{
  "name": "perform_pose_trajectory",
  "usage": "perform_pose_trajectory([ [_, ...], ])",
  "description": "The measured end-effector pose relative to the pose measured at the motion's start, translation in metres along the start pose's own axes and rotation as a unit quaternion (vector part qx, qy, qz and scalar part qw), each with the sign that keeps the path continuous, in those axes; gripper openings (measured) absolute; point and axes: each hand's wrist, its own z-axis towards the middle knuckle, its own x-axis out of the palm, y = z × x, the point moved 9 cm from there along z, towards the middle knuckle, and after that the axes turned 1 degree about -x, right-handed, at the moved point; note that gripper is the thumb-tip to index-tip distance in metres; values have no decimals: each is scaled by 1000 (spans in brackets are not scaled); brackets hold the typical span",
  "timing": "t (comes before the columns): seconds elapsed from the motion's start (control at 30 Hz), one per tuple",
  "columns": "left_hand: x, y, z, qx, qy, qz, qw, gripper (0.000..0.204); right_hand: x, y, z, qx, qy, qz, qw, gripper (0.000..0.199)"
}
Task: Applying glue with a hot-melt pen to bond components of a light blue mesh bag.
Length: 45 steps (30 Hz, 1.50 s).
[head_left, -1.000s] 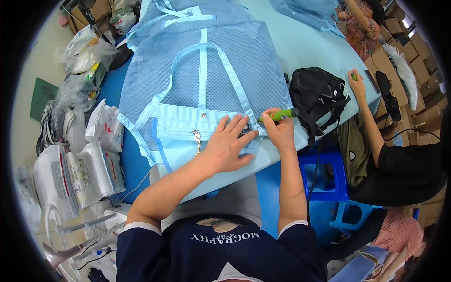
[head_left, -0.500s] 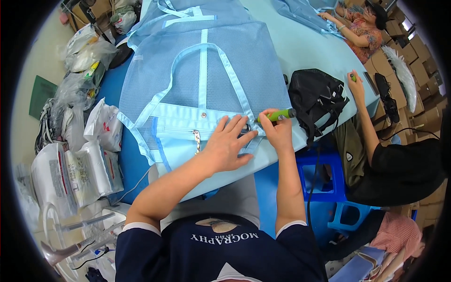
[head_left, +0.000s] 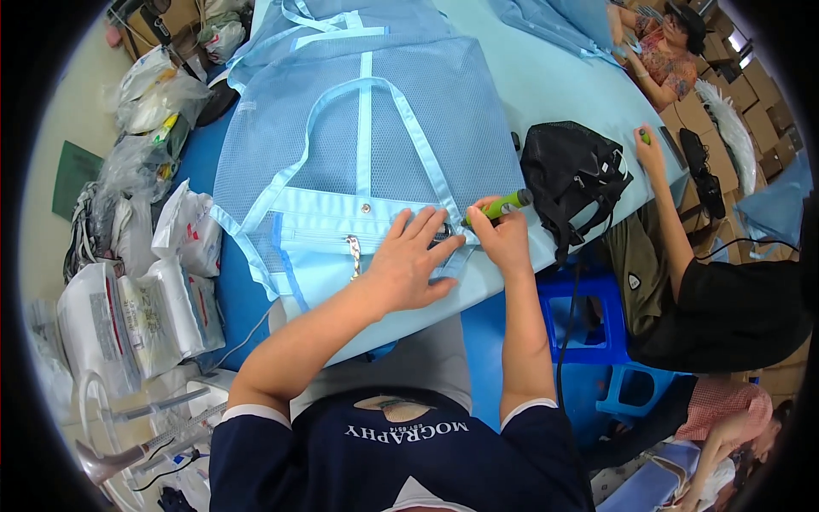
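A light blue mesh bag (head_left: 290, 128) with pale blue straps lies spread on the table. Across its lower part runs a smooth pale blue pocket (head_left: 320, 235) with a zip, a metal snap and a patterned zip pull (head_left: 353, 256). My left hand (head_left: 409, 263) presses flat on the pocket's right part, fingers spread. Gripped in my right hand (head_left: 505, 243) is a green, thick pen-shaped tool (head_left: 503, 204) with a dark rear end. Its tip points at the pocket's right end, close to my left fingertips, but the tip itself is hidden. A small dark item (head_left: 444, 232) shows beside those fingers.
A black bag (head_left: 576, 175) lies right of the mesh bag on the pale blue table (head_left: 503, 111). To the right, a person's hand (head_left: 650, 152) holds a similar green tool. A blue stool (head_left: 589, 320) stands below. White plastic packages (head_left: 175, 307) line the left side.
The mesh bag has shifted slightly left, and my right hand with the tool has moved a little left and down. Blue mesh fabric has appeared at the far right; the far person's hands have moved.
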Motion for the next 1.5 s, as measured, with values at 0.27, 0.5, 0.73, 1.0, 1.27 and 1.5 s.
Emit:
perform_pose_trajectory([
  [0.27,-1,1,1,3,-10,0,1000,63,3,2,-1,14,13,-14,1000,11],
  [0.5,-2,2,0,1,-13,-9,1000,62,1,7,0,-7,-17,17,1000,14],
  [0.73,-2,2,1,1,-15,-12,1000,62,-3,4,2,-15,-47,-37,998,13],
  [1.0,0,1,1,4,-16,-12,1000,62,-8,2,-4,-10,-67,71,995,13],
  [1.27,-1,8,-4,-10,-30,-13,999,62,5,3,-2,1,-18,60,998,15],
  [1.5,-2,5,-2,0,-39,-24,999,61,-16,-5,-1,-12,-103,78,992,16],
])
